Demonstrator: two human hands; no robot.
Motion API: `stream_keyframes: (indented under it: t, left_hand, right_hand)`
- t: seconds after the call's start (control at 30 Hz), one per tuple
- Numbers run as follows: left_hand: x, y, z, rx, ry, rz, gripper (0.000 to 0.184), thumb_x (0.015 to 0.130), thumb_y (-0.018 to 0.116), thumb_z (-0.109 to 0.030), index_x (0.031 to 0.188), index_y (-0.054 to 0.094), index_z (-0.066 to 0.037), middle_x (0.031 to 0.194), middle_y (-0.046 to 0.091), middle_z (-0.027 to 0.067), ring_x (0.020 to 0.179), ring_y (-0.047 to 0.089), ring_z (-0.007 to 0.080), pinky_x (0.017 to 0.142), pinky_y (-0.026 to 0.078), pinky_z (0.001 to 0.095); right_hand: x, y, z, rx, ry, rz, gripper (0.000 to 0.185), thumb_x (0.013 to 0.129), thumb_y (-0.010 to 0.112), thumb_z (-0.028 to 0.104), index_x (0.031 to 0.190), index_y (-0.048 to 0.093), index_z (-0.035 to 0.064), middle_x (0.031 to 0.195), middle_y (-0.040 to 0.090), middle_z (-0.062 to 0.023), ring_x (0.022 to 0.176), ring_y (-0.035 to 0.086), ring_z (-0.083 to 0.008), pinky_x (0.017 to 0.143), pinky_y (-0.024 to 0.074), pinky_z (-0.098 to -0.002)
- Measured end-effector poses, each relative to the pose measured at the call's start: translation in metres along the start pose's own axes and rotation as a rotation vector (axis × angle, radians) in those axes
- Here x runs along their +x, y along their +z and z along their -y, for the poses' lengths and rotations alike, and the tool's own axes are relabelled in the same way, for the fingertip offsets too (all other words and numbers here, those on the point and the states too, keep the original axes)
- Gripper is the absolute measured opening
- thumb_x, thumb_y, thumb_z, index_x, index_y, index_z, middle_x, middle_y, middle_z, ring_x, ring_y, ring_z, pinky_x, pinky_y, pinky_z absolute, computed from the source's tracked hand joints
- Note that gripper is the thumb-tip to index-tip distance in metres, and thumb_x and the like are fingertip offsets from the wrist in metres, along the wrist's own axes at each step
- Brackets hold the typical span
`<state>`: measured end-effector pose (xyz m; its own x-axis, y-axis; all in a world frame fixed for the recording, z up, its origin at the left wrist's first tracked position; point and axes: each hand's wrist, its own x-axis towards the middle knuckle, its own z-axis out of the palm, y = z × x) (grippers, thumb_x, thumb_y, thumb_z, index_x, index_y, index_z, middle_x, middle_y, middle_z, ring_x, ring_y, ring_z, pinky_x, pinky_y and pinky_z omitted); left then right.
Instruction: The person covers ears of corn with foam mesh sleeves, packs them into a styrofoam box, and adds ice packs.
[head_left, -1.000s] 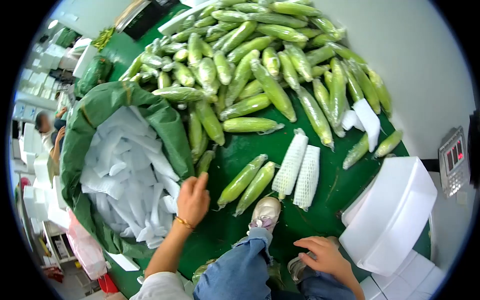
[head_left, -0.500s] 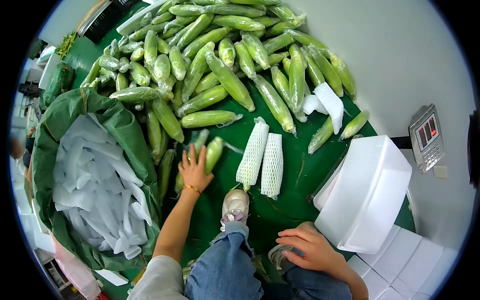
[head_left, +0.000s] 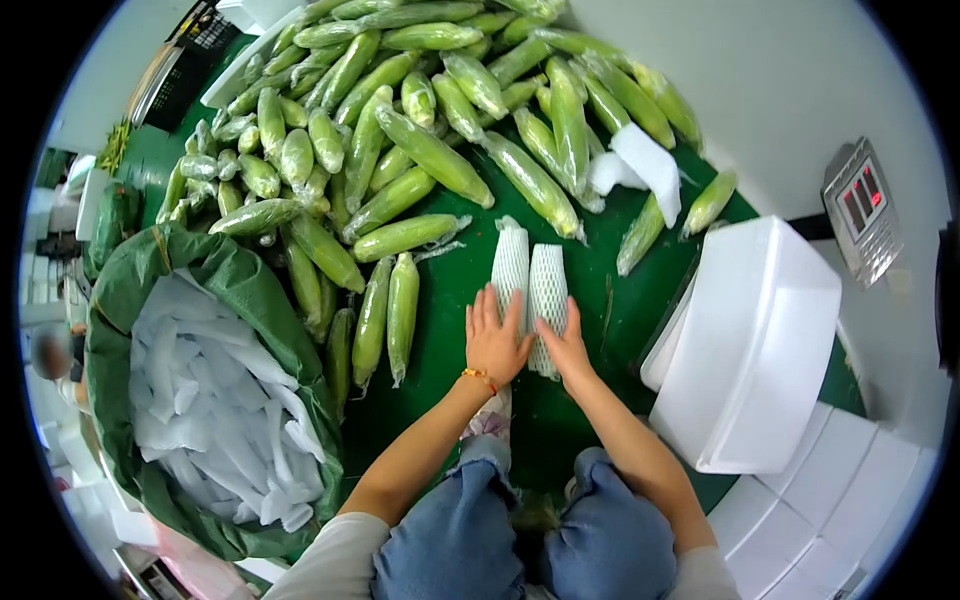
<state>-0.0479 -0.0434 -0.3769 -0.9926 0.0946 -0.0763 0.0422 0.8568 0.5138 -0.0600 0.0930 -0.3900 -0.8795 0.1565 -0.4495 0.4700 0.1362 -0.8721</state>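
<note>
Two ears of corn in white foam net sleeves lie side by side on the green surface, the left sleeved corn [head_left: 511, 255] and the right sleeved corn [head_left: 547, 285]. My left hand [head_left: 496, 338] rests with fingers outstretched over the lower part of the left one, hiding its near end. Beside the lower half of the right one is my right hand [head_left: 566, 350], its thumb and fingers apart and touching the net. Neither hand is closed around a sleeve. Left of my hands, two film-wrapped ears of corn [head_left: 402, 318] lie next to each other.
A large heap of wrapped corn [head_left: 430, 150] covers the back. At left stands a green sack [head_left: 110, 370] full of white foam sleeves [head_left: 220, 400]. White foam pieces [head_left: 648, 172] lie on the right of the heap. A white foam box [head_left: 750, 350] and a digital scale display [head_left: 862, 205] are at right.
My left hand has left the wrapped corn by the sack and moved right onto the left sleeved corn. My right hand has come up from my knee to the right one. The view has shifted.
</note>
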Motion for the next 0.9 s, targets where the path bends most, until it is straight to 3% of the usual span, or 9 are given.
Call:
stream_keyframes:
  t: [0.1,0.3,0.5,0.6,0.67,0.7,0.8,0.87,0.9]
  left_hand:
    - [-0.022,-0.014,-0.028,-0.012,0.306,0.139,0.056,0.080,0.063,-0.029,0.129,0.049,-0.006,0.138,0.036,0.0266,0.131,0.028,0.0495,0.105,0.024,0.0610]
    - [-0.032,-0.063,-0.045,-0.250,0.422,0.130,0.040,0.068,0.064,-0.009,0.108,0.058,-0.007,0.121,0.051,0.0175,0.112,0.050,0.0355,0.091,0.041,0.0476]
    - [-0.018,-0.009,-0.009,-0.124,-0.082,0.021,0.090,0.069,0.076,-0.028,0.142,0.028,-0.006,0.131,0.037,0.0234,0.115,0.043,0.0454,0.094,0.041,0.0473]
    - [-0.022,0.013,-0.011,-0.248,-0.126,-0.149,0.102,0.067,0.076,-0.021,0.147,0.015,-0.007,0.133,0.030,0.0272,0.118,0.042,0.0435,0.097,0.040,0.0453]
    - [-0.023,0.006,-0.005,-0.442,-0.524,-0.090,0.099,0.071,0.070,-0.012,0.148,0.008,-0.008,0.131,0.035,0.0255,0.115,0.047,0.0372,0.096,0.042,0.0430]
    - [-0.023,-0.007,-0.007,-1.112,-0.639,0.014,0.090,0.076,0.065,-0.010,0.147,0.008,-0.009,0.129,0.042,0.0216,0.111,0.051,0.0318,0.094,0.045,0.0398]
    - [-0.037,-0.041,0.014,-1.814,-0.837,0.297,0.072,0.081,0.057,-0.009,0.144,0.021,-0.010,0.131,0.046,0.0155,0.116,0.052,0.0282,0.094,0.047,0.0381]
    - [-0.023,-0.081,-0.056,-1.625,-0.484,0.248,0.072,0.081,0.057,-0.009,0.144,0.023,-0.011,0.133,0.045,0.0155,0.121,0.049,0.0283,0.097,0.045,0.0401]
    - [-0.015,-0.103,-0.089,-1.433,-0.387,0.280,0.082,0.080,0.065,-0.016,0.146,0.017,-0.012,0.137,0.042,0.0158,0.124,0.046,0.0295,0.100,0.043,0.0413]
  right_hand:
    - [-0.002,0.000,0.038,0.364,0.474,0.067,0.069,0.085,0.067,0.036,0.135,0.037,0.0006,0.135,0.041,-0.0231,0.118,0.048,-0.0324,0.099,0.0394,-0.0415]
    - [-0.020,-0.020,0.030,0.640,0.681,0.333,0.066,0.084,0.062,0.053,0.131,0.044,0.0102,0.120,0.052,-0.0073,0.107,0.050,-0.0198,0.086,0.0436,-0.0379]
    - [-0.029,-0.020,0.038,0.483,0.586,0.398,0.073,0.090,0.048,0.055,0.144,0.025,0.0119,0.145,0.033,-0.0082,0.131,0.033,-0.0257,0.105,0.0255,-0.0493]
    - [-0.035,-0.020,0.032,0.486,0.552,0.507,0.066,0.094,0.043,0.052,0.144,0.027,0.0112,0.147,0.031,-0.0068,0.137,0.026,-0.0226,0.106,0.0248,-0.0519]
    - [-0.037,-0.025,0.045,0.475,0.574,0.539,0.065,0.095,0.043,0.051,0.144,0.026,0.0108,0.147,0.031,-0.0068,0.136,0.028,-0.0219,0.104,0.0298,-0.0515]
    - [-0.043,-0.028,0.052,0.462,0.552,0.581,0.065,0.095,0.043,0.049,0.145,0.025,0.0109,0.147,0.031,-0.0086,0.134,0.033,-0.0230,0.098,0.0381,-0.0487]
    - [-0.063,-0.044,0.099,0.359,0.344,0.751,0.071,0.093,0.055,0.038,0.145,0.021,0.0029,0.138,0.039,-0.0133,0.123,0.043,-0.0266,0.093,0.0430,-0.0363]
    - [-0.087,-0.069,0.130,-0.149,-0.394,0.412,0.077,0.088,0.064,0.028,0.144,0.021,-0.0002,0.133,0.041,-0.0154,0.118,0.045,-0.0254,0.091,0.0436,-0.0343]
    - [-0.089,-0.085,0.144,-0.092,-0.477,0.262,0.079,0.085,0.067,0.025,0.144,0.021,0.0000,0.135,0.040,-0.0167,0.121,0.043,-0.0251,0.091,0.0441,-0.0344]
